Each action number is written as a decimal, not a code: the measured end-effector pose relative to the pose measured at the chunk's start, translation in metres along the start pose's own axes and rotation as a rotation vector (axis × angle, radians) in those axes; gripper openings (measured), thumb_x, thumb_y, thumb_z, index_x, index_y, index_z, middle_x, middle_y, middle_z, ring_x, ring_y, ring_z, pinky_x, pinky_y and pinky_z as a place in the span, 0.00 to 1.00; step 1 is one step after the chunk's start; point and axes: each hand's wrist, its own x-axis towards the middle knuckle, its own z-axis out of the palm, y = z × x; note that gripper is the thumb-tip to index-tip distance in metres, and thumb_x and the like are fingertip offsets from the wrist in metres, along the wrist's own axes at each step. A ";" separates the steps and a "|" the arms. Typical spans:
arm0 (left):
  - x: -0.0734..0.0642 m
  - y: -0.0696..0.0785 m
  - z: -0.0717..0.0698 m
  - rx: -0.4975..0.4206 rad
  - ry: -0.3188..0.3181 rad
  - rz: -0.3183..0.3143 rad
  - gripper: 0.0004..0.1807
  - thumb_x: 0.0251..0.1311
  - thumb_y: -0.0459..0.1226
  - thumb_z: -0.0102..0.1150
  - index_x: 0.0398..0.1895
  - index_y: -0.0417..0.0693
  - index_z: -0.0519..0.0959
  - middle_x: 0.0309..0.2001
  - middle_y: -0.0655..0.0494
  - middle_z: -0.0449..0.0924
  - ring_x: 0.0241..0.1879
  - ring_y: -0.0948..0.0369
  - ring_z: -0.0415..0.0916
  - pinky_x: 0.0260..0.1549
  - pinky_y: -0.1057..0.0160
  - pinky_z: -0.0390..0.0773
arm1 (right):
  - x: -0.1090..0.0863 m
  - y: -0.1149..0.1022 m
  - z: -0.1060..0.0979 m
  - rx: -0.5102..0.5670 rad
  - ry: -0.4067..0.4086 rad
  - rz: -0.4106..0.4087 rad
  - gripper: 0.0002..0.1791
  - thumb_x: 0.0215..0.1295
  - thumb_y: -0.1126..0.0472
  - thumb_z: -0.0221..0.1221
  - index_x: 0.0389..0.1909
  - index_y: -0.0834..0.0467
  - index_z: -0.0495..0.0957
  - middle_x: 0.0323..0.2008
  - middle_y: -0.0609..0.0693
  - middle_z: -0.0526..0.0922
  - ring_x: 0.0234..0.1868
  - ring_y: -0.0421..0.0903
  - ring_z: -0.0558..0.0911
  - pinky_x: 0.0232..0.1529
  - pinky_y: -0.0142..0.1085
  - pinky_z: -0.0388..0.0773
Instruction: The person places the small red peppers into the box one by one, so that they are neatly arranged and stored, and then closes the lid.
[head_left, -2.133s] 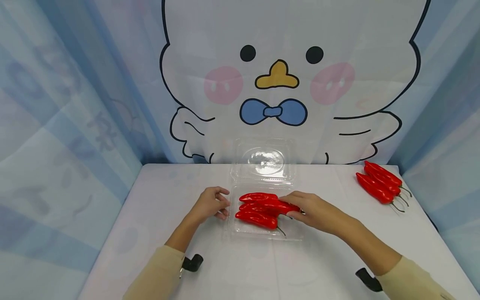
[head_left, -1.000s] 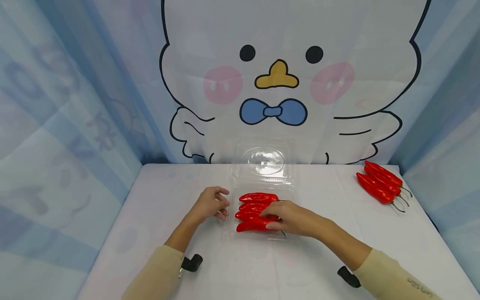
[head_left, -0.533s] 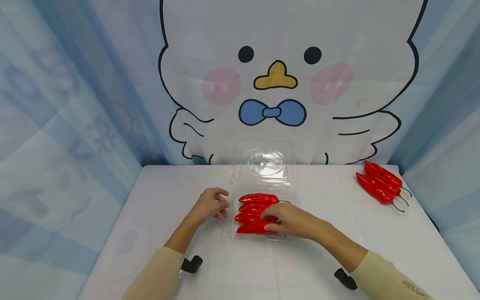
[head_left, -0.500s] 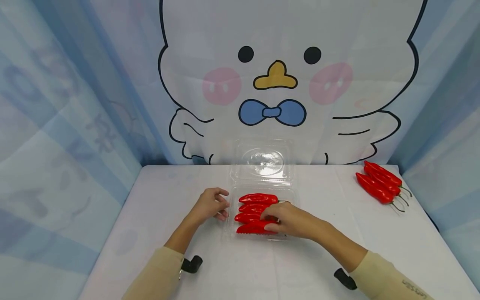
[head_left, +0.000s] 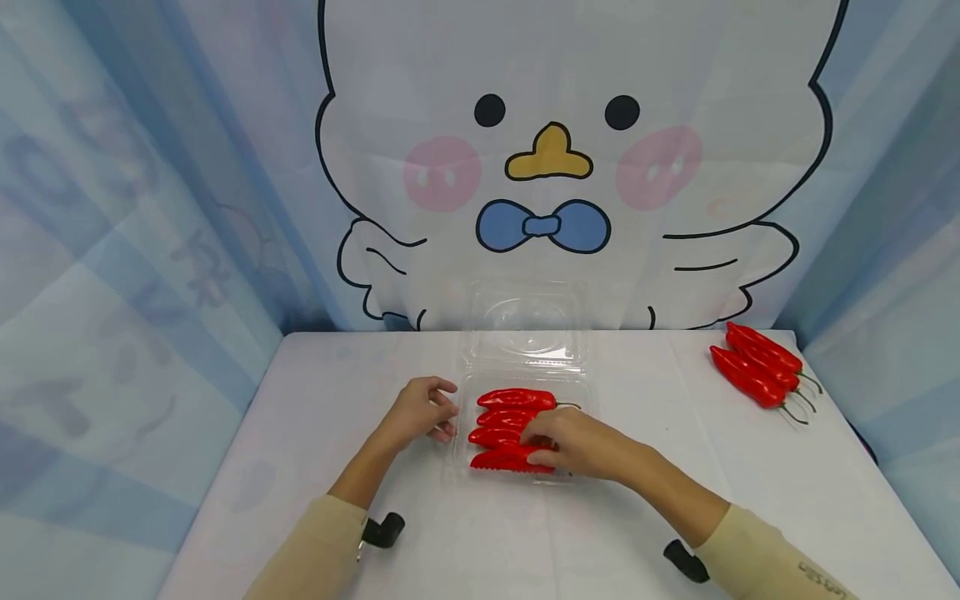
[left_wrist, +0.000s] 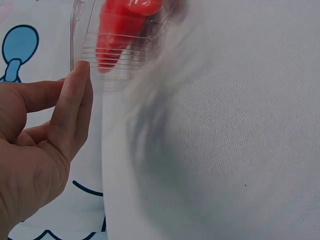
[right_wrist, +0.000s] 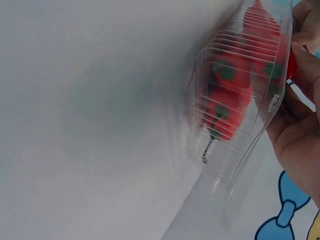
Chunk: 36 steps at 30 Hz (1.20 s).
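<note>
A clear plastic clamshell box [head_left: 585, 392] lies with its lid raised, several red chili peppers side by side in it. My right hand [head_left: 585, 442] reaches over the box's right side and grips the nearest red chili pepper [head_left: 506, 458] between thumb and fingers, covering its stem end. The right wrist view shows peppers with green caps [right_wrist: 227, 115] through the ribbed wall, and the right hand [right_wrist: 300, 125] above the rim. My left hand [head_left: 422, 410] is at the box's left edge; in the left wrist view, its nearly straight fingertips [left_wrist: 80, 70] touch the rim.
Three more red peppers [head_left: 757, 367] lie at the table's back right corner. The raised lid [head_left: 525, 321] leans near the cartoon backdrop [head_left: 555, 50]. Black wrist cameras [head_left: 384, 530] hang by both sleeves. A white cloth [head_left: 637, 533] covers the table.
My right hand has moved left and nearer with a pepper, from above the row's right end to the row's near side. The left hand has stayed at the box edge.
</note>
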 end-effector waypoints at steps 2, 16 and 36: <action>0.000 0.000 0.000 -0.001 -0.002 -0.001 0.21 0.67 0.29 0.64 0.62 0.37 0.76 0.38 0.43 0.83 0.22 0.59 0.85 0.25 0.62 0.88 | 0.001 0.001 0.001 -0.008 0.004 0.003 0.13 0.63 0.55 0.72 0.47 0.50 0.87 0.40 0.39 0.87 0.41 0.35 0.82 0.45 0.28 0.84; -0.003 0.001 0.000 0.007 0.003 0.005 0.21 0.67 0.29 0.64 0.62 0.36 0.76 0.38 0.43 0.83 0.22 0.57 0.85 0.24 0.62 0.88 | 0.003 0.000 0.008 0.022 -0.004 0.006 0.12 0.64 0.56 0.71 0.47 0.50 0.85 0.40 0.41 0.85 0.42 0.36 0.80 0.44 0.27 0.83; -0.005 0.002 0.000 0.002 -0.002 0.011 0.22 0.66 0.29 0.65 0.63 0.36 0.76 0.37 0.43 0.82 0.22 0.57 0.85 0.24 0.61 0.88 | 0.000 0.008 0.012 0.121 0.003 0.024 0.15 0.62 0.54 0.73 0.49 0.49 0.86 0.43 0.40 0.86 0.44 0.36 0.81 0.44 0.26 0.84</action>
